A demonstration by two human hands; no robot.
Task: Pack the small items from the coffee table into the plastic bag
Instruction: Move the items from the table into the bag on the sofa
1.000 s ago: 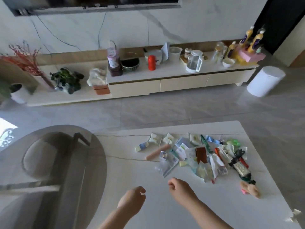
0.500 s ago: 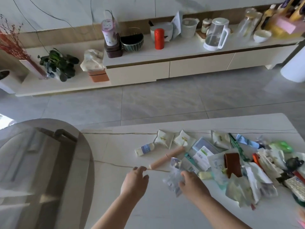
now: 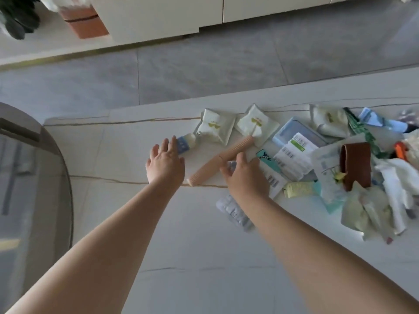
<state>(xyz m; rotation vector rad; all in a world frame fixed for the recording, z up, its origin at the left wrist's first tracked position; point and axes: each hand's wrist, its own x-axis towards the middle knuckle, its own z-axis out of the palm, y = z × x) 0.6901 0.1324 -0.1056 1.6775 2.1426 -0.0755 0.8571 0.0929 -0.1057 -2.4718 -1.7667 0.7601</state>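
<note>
On the white coffee table (image 3: 127,155) lie a small blue-labelled bottle (image 3: 187,142), a peach ribbed tube (image 3: 217,162), two white sachets (image 3: 217,129) and a pile of packets and wrappers (image 3: 328,168) to the right. My left hand (image 3: 165,164) reaches out with straight fingers, its fingertips at the bottle's left end. My right hand (image 3: 246,177) lies over the clear plastic bag (image 3: 234,210) beside the tube, with its fingers curled on the bag's upper edge. Most of the bag is hidden under that hand and wrist.
A brown leather loop (image 3: 356,166) stands in the pile. A round glass side table (image 3: 34,177) overlaps the coffee table's left end. Beyond the grey tiled floor (image 3: 204,71) runs a low cream cabinet (image 3: 158,17), with an orange box (image 3: 84,21) and a plant (image 3: 18,19).
Both arms have stretched forward over the table and the view has tilted down. My left hand reached the small bottle; my right hand stayed on the clear bag.
</note>
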